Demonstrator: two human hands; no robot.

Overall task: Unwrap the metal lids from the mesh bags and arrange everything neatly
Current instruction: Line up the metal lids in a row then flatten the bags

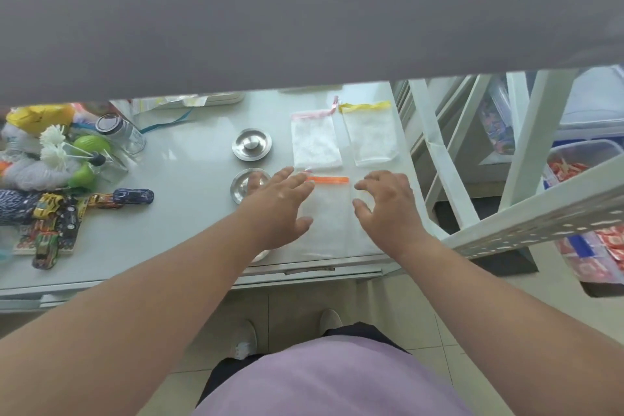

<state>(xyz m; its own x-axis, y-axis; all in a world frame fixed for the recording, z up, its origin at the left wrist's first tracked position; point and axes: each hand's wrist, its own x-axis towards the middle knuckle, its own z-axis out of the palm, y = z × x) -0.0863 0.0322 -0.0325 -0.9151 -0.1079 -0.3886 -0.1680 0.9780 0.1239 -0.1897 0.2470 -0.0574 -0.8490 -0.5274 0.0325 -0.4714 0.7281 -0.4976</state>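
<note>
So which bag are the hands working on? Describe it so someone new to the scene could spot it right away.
Start at the pale table and go to its right end, where three white mesh bags lie flat. Two sit side by side at the far edge, the pink-topped bag and the yellow-topped bag. The one meant lies nearer the person, between the left hand and right hand: the orange-topped bag.
</note>
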